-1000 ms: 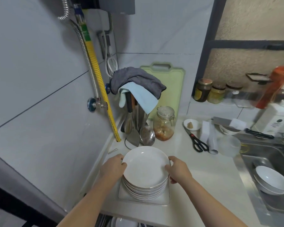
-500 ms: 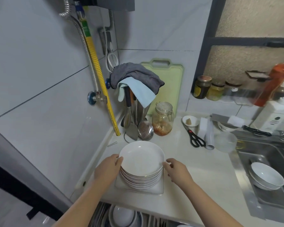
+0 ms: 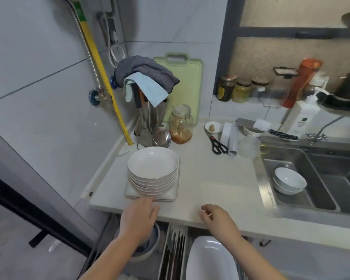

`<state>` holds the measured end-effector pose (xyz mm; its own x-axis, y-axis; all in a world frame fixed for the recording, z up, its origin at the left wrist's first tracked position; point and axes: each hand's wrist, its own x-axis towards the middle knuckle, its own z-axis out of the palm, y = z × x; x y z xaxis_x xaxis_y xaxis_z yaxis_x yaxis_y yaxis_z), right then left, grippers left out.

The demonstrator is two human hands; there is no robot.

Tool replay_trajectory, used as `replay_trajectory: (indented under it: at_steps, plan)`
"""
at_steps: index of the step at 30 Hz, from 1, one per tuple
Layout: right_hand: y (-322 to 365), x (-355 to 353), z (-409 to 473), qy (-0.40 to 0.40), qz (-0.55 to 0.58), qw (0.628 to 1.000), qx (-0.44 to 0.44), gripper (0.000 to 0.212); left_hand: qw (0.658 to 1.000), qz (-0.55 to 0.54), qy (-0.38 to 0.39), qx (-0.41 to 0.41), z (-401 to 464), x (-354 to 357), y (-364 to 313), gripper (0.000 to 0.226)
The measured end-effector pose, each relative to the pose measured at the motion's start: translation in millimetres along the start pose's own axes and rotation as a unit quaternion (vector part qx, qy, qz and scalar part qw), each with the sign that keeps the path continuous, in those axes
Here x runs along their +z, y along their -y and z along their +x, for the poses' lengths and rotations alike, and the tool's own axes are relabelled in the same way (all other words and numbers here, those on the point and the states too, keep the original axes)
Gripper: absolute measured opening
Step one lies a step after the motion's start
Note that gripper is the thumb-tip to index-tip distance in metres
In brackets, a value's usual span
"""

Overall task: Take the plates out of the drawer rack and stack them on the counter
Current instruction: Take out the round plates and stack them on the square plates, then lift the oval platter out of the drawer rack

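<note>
A stack of several white round plates (image 3: 153, 170) rests on square white plates (image 3: 129, 191) on the counter (image 3: 214, 184), left of centre. My left hand (image 3: 138, 216) hovers at the counter's front edge just below the stack, fingers apart and empty. My right hand (image 3: 216, 216) is over the front edge further right, fingers loosely curled, holding nothing. Below the counter the open drawer rack (image 3: 174, 249) shows upright dividers, a large white dish (image 3: 208, 261) under my right forearm and a blue-patterned bowl (image 3: 150, 241) under my left wrist.
Behind the stack stand a utensil holder draped with cloths (image 3: 148, 87), a glass jar (image 3: 180, 124) and a green cutting board (image 3: 182, 81). Scissors (image 3: 217, 143), a small dish (image 3: 213, 127) and a knife (image 3: 271, 129) lie further right. The sink (image 3: 311, 178) holds white bowls (image 3: 289, 179).
Both hands have let go of the plate stack and drawn back toward the counter's front edge. The view has tilted down, showing more of the open drawer.
</note>
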<state>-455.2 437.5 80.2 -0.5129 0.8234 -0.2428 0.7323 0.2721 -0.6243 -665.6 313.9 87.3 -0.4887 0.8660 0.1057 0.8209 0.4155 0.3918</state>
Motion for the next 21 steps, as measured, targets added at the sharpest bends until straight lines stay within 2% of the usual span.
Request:
replay_trajectory:
  at_steps: [5,8,16,21]
  plan:
    - [-43.5,15.1,-35.9,0.016,-0.005,0.999,0.028,0.032,0.998,-0.017,0.057,0.036,-34.8,50.9,-33.5,0.038]
    - [-75.1,31.0,-53.4,0.023,0.0,0.998,0.064,0.037,0.992,0.002,0.112,0.054,-53.9,85.4,-47.9,0.037]
    - [-159.6,91.6,-81.9,0.085,0.01,0.978,0.191,0.041,0.957,0.027,0.287,0.006,-87.9,175.3,-51.7,0.05]
    - [-192.7,133.5,-81.8,0.103,0.004,0.967,0.234,0.046,0.927,0.008,0.375,-0.023,-96.3,221.0,-39.9,0.048]
